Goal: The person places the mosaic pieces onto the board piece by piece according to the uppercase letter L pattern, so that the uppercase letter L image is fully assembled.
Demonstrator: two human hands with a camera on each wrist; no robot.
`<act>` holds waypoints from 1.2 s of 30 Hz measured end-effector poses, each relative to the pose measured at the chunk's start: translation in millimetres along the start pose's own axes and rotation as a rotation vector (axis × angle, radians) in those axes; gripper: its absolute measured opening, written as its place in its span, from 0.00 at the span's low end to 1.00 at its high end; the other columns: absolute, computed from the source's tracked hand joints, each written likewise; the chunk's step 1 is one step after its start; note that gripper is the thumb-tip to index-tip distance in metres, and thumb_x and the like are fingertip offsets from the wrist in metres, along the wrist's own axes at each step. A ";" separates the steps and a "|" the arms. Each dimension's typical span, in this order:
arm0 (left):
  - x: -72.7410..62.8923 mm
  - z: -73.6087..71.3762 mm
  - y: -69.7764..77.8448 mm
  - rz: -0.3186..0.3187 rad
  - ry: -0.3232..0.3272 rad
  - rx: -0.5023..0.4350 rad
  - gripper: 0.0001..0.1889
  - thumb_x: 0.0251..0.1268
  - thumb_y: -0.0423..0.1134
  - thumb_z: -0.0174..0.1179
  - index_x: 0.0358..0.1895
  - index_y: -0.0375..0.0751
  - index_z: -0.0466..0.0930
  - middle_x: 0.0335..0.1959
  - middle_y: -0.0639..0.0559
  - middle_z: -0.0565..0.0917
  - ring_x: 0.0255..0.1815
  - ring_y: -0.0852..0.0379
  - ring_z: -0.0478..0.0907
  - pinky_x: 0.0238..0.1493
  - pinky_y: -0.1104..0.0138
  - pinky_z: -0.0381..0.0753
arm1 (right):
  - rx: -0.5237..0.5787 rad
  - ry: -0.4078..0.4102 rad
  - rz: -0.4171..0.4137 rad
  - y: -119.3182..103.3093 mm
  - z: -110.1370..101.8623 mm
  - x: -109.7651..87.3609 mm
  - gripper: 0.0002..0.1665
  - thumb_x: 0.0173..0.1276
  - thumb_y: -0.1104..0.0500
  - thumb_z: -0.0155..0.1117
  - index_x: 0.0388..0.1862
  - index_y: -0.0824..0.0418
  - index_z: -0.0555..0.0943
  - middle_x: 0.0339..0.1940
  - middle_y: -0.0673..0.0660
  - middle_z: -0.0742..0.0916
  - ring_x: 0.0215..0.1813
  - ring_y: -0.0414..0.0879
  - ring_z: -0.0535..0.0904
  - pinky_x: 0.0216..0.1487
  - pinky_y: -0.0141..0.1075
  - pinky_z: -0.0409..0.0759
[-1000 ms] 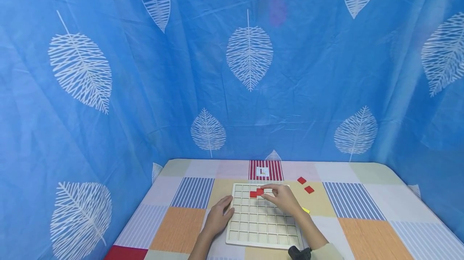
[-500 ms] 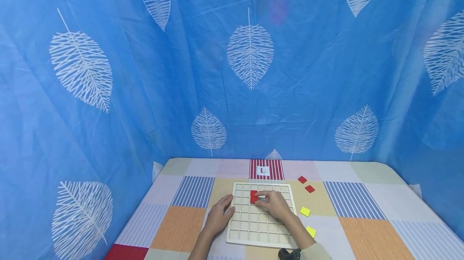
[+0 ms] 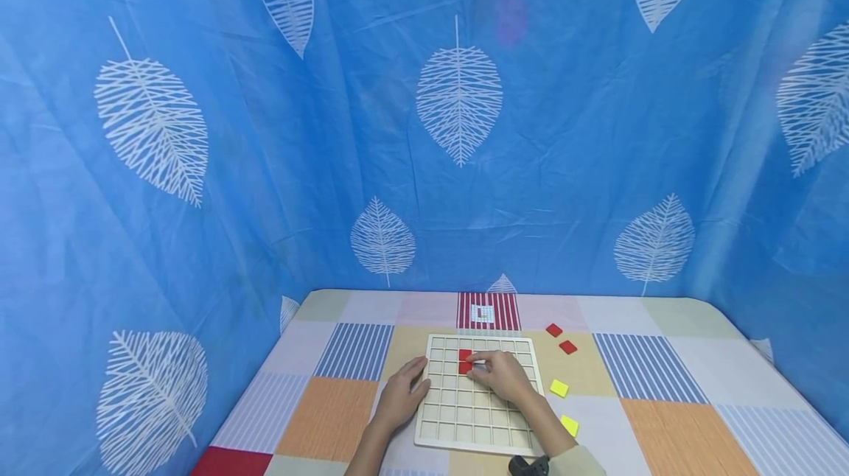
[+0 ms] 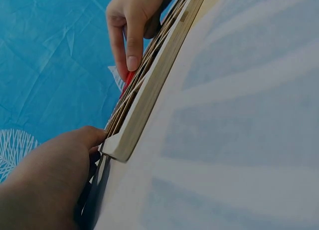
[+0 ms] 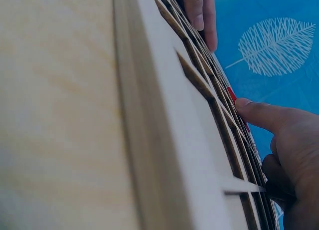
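Observation:
A pale wooden board (image 3: 463,415) with a raised grid lies on the table. Two red square tiles sit in adjoining cells of one column, the far one (image 3: 465,354) and the near one (image 3: 463,368). My right hand (image 3: 504,376) pinches the near tile at its right side between thumb and fingers; part of that tile is hidden. In the right wrist view the thumb (image 5: 244,103) touches a red edge. My left hand (image 3: 398,396) rests against the board's left edge with thumb and index finger touching it.
Right of the board lie two loose red tiles (image 3: 553,330) (image 3: 567,347) and two yellow tiles (image 3: 559,387) (image 3: 569,426). Behind it is a small card (image 3: 482,314) with a grid and a red L shape. A blue leaf-print curtain (image 3: 458,233) surrounds the patchwork tablecloth.
My right hand has brought the second red tile from the right of the first one to the cell nearer me. The yellow tiles came into full view. My left hand stays put.

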State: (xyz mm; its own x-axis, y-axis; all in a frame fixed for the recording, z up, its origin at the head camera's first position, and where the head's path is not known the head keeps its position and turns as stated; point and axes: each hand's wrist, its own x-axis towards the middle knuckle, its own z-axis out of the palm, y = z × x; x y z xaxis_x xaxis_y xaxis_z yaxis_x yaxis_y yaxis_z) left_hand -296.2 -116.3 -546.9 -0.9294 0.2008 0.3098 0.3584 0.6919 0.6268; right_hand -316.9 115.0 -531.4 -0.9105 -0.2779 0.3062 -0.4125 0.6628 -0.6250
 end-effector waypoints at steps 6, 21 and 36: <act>0.7 0.6 -0.8 -0.005 0.000 0.005 0.24 0.63 0.43 0.56 0.60 0.35 0.71 0.61 0.44 0.72 0.62 0.44 0.67 0.63 0.53 0.66 | 0.030 0.001 0.008 1.0 -0.4 -0.5 0.18 0.57 0.49 0.68 0.45 0.55 0.84 0.07 0.41 0.63 0.12 0.33 0.53 0.12 0.25 0.52; 1.7 1.7 -2.0 -0.002 0.001 0.021 0.24 0.64 0.43 0.56 0.61 0.35 0.71 0.60 0.45 0.73 0.62 0.46 0.68 0.63 0.54 0.66 | 0.099 0.179 0.138 33.6 -46.8 -11.1 0.17 0.55 0.55 0.71 0.45 0.55 0.84 0.08 0.45 0.62 0.13 0.35 0.52 0.11 0.26 0.52; 1.2 0.5 -0.8 -0.003 -0.004 0.008 0.23 0.63 0.42 0.56 0.60 0.35 0.71 0.60 0.44 0.73 0.62 0.45 0.67 0.63 0.53 0.66 | 0.022 0.168 0.200 100.6 -114.6 -20.5 0.24 0.57 0.56 0.69 0.53 0.60 0.79 0.11 0.48 0.63 0.14 0.40 0.58 0.12 0.29 0.57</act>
State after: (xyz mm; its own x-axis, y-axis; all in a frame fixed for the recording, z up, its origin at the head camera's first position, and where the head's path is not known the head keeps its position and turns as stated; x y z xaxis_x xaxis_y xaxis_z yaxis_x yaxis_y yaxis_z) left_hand -297.6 -116.3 -547.4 -0.9307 0.2017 0.3052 0.3551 0.6982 0.6216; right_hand -336.3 267.0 -518.3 -0.9572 -0.0224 0.2887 -0.2269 0.6775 -0.6996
